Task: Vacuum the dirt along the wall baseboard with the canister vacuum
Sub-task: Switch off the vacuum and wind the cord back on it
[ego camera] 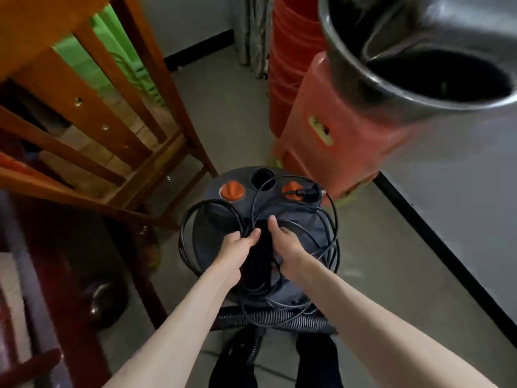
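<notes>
At centre frame the canister vacuum stood on the floor, its ribbed hose below it; the left hand gripped loops of the black power cord, the right hand close alongside, curled into the same bundle.

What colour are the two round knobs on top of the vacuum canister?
Orange: the knobs show best in the head view, on the dark canister.
</notes>
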{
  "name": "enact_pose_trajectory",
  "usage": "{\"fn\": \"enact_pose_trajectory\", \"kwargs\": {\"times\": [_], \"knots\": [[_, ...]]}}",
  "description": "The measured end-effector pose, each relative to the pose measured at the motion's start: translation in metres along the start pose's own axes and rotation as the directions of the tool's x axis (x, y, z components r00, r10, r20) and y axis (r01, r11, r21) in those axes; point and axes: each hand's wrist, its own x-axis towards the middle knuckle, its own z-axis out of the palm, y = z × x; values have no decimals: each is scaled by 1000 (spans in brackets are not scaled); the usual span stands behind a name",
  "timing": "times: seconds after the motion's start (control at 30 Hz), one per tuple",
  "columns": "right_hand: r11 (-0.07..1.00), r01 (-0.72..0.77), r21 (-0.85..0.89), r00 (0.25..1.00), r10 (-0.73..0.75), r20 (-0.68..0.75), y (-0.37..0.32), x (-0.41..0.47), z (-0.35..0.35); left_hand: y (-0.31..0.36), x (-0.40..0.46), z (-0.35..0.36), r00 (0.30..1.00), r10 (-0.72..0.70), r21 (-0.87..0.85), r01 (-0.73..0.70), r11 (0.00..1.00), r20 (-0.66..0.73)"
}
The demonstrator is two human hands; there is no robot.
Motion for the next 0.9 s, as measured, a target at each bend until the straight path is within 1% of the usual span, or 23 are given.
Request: {"fn": "enact_pose_trajectory", "kwargs": {"times": [0.07,0.17,0.27,0.37,0.5,0.63,0.8,0.9], "knots": [[999,-11,-50,1000,12,22,-12,17,7,8,15,-1,999,-20,-31,19,999,-35],[994,1,-111,996,9,85,-33,41,17,22,37,-1,995,-7,-75,-1,997,-97],[983,-19,-183,995,36,88,-48,51,21,38,41,2,990,-19,-133,0,991,-139],[970,-31,-242,994,54,90,-64,61,22,52,48,9,986,-27,-142,3,990,-162],[967,18,-253,990,19,140,-89,74,33,71,65,6,977,37,-151,-70,986,-209],[956,49,-288,987,-3,159,-110,84,44,89,79,3,973,85,-128,-114,985,-215],[935,40,-352,991,7,130,-126,88,52,102,95,0,974,102,-109,-126,986,-205],[925,56,-377,993,-12,118,-130,89,53,102,99,0,972,118,-101,-140,985,-202]]}}
